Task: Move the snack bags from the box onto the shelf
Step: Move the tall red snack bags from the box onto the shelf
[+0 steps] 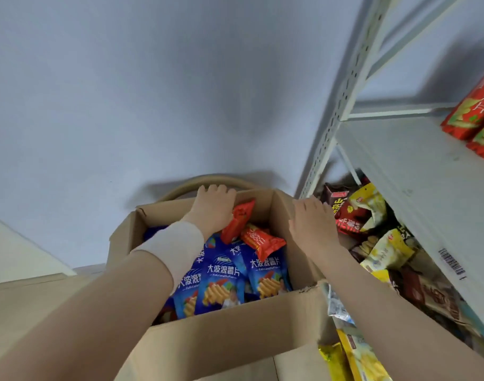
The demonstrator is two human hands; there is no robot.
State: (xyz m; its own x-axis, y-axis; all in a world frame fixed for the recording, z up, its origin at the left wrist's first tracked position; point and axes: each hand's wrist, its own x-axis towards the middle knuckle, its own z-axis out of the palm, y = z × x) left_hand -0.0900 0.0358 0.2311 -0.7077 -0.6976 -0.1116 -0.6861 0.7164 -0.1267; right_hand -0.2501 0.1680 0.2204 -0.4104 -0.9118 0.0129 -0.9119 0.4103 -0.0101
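Note:
An open cardboard box point(227, 320) stands below me, filled with blue snack bags point(224, 279) and two red snack bags. My left hand point(214, 207) reaches to the box's far side and closes around one red snack bag point(239, 221) that stands tilted. The other red bag point(261, 240) lies on the blue ones. My right hand point(311, 224) hovers over the box's right wall with fingers spread and nothing in it. The white shelf point(417, 171) rises at the right, with red bags point(474, 114) on its board.
Under the shelf board, a lower level holds a jumble of yellow, dark red and brown snack bags point(378, 243). A tan curved chair back point(208, 181) shows behind the box. A grey wall fills the upper left.

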